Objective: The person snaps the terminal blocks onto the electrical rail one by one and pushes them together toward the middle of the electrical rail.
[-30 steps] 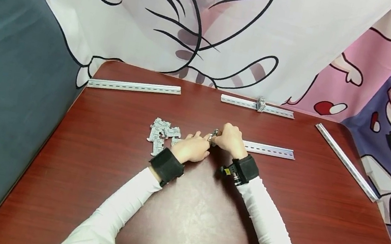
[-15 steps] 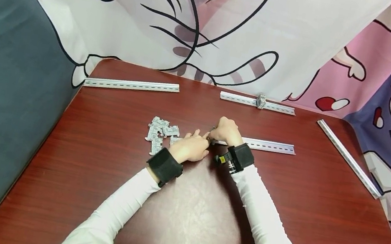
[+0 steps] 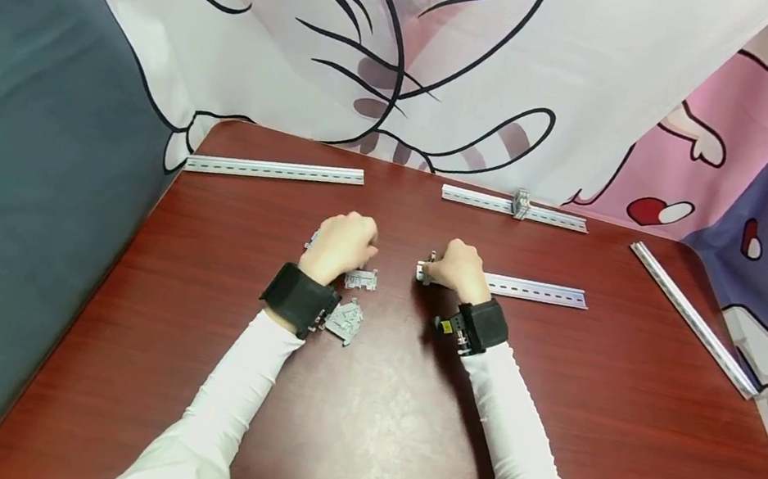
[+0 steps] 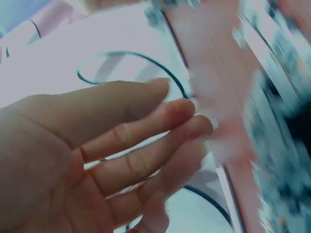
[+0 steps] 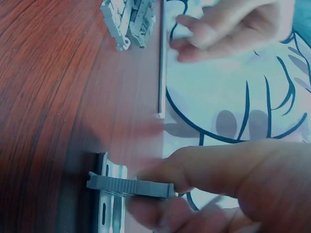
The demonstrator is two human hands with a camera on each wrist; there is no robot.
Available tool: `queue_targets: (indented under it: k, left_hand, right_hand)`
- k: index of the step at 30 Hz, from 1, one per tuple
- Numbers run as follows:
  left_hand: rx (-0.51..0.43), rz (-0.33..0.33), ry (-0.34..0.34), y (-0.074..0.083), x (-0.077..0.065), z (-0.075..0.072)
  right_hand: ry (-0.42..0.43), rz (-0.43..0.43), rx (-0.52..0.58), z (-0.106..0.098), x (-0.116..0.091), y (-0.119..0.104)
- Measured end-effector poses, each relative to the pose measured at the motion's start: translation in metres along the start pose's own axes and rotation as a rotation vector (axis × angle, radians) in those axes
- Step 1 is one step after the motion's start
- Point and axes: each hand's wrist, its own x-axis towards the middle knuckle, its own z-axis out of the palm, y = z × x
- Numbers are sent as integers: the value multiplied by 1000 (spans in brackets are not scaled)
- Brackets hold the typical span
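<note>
My right hand (image 3: pixel 463 270) is at the left end of the middle metal DIN rail (image 3: pixel 536 292). In the right wrist view its thumb and fingers pinch a grey terminal block (image 5: pixel 131 187), which lies crosswise over the rail's end. My left hand (image 3: pixel 342 243) is above the loose grey terminal blocks (image 3: pixel 361 278) and hides part of the pile. The left wrist view has that hand (image 4: pixel 121 141) with loosely bent fingers and nothing between them. One more terminal block (image 3: pixel 345 321) lies apart, beside the left wrist.
At the back left lies a bare rail (image 3: pixel 275 170). The back right rail (image 3: pixel 472 197) carries a small cluster of terminal blocks (image 3: pixel 521 204). Another rail (image 3: pixel 695 321) slants along the table's right side. A printed cloth (image 3: pixel 301 95) hangs behind the table (image 3: pixel 389 455).
The left hand has left the rail's end and moved left over the pile, exposing the terminal blocks near its wrist. The right hand stays at the rail's left end.
</note>
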Motion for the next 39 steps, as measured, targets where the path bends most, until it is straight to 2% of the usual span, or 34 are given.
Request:
queue_targets:
  k: [2,7,10,16,21,26,31,36,39]
  left_hand:
    - [6,-38,-7,-8,1,-1]
    - [35,-111,-151,-22,3,4]
    - [23,-125,-203,-25,4,5]
    - [5,-81,-189,-21,6,4]
    - [-37,-63,-185,-17,7,1]
    - [-55,-9,-176,-10,4,0]
    - [-98,87,-165,2,2,-1]
    - [-133,187,-186,16,2,2]
    - [-159,222,-204,21,2,4]
  right_hand:
    - [14,-12,18,0,-2,4]
    - [-23,-21,86,-1,-8,10]
    - [-36,-24,110,-6,-11,12]
    - [1,-38,126,-18,-17,18]
    - [16,-90,154,-23,-19,17]
    - [23,-141,162,-23,-22,12]
    - [56,-260,222,-21,-25,5]
    - [61,-366,310,-21,-28,-3]
    - [45,-386,323,-21,-28,-5]
